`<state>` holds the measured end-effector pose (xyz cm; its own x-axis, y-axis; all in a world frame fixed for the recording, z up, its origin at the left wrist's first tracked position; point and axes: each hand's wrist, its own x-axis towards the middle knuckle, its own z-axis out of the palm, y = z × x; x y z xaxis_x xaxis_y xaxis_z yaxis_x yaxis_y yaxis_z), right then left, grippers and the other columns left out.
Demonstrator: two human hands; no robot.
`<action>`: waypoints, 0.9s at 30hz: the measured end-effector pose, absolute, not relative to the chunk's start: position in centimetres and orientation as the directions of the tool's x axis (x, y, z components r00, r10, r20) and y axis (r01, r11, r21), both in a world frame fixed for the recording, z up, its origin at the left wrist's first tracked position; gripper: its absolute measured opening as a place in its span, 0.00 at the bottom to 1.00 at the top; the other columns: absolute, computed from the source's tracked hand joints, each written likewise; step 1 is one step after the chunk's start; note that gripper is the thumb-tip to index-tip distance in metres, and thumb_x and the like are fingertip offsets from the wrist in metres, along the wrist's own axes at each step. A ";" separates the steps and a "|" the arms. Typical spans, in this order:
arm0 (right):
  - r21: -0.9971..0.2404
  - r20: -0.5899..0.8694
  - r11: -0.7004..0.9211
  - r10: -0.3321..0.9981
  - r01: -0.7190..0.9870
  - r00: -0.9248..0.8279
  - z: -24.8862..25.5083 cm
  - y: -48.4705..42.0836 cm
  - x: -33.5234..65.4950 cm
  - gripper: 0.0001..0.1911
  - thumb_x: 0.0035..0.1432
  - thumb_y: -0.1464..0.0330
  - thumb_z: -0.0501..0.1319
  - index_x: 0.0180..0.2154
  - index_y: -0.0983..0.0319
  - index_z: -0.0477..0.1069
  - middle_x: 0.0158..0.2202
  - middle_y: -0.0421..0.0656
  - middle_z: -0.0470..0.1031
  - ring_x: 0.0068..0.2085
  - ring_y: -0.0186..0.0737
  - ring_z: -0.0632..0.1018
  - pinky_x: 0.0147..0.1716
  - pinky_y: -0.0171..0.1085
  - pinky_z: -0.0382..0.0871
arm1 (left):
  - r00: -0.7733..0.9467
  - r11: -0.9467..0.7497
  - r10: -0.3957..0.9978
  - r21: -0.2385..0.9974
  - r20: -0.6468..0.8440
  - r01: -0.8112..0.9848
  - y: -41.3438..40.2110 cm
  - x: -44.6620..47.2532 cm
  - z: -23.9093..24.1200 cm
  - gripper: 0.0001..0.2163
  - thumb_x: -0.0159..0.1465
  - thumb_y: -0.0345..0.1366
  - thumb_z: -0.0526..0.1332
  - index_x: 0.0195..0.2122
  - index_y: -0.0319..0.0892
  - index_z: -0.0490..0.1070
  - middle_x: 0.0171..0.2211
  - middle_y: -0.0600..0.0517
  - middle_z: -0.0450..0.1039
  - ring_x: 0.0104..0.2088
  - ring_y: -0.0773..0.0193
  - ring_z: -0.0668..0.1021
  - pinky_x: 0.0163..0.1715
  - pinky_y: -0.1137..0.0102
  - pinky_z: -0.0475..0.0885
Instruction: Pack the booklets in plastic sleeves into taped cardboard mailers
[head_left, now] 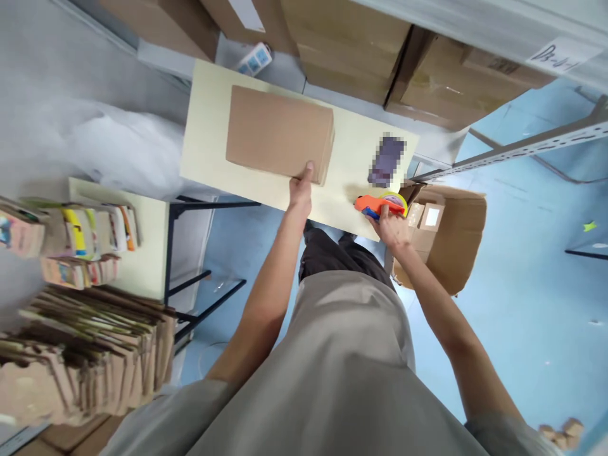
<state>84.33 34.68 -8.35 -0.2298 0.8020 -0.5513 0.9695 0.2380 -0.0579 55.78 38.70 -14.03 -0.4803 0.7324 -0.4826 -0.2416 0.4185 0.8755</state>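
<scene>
A closed brown cardboard box (278, 132) lies on a pale yellow table (209, 107). My left hand (301, 189) grips the box's near right corner, thumb on top. My right hand (390, 223) is closed on an orange tape dispenser (375, 204) with a yellow-green roll, resting at the table's near right edge. A dark blurred flat object (387, 159) lies on the table just beyond the dispenser.
Stacked cardboard boxes (351, 44) fill shelves behind the table. An open carton (456, 234) with small boxes stands on the blue floor at right. Flattened cartons (85, 354) and colourful packs (71, 234) sit on a second table at left. A power strip (255, 59) lies behind the table.
</scene>
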 end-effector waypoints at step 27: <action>-0.170 -0.626 0.380 0.671 0.909 -0.398 -10.0 29.8 84.3 0.29 0.85 0.56 0.51 0.65 0.78 0.67 0.53 0.72 0.84 0.52 0.64 0.87 0.57 0.52 0.73 | -0.326 0.526 0.751 0.819 -0.574 -0.232 34.2 47.0 -10.6 0.32 0.56 0.51 0.85 0.57 0.45 0.80 0.60 0.40 0.85 0.69 0.43 0.82 0.72 0.47 0.78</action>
<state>84.28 29.81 -9.96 -0.3976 0.6711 -0.6257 0.9093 0.3797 -0.1705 46.95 34.23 -10.63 -0.3260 0.7508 -0.5744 -0.2318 0.5256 0.8185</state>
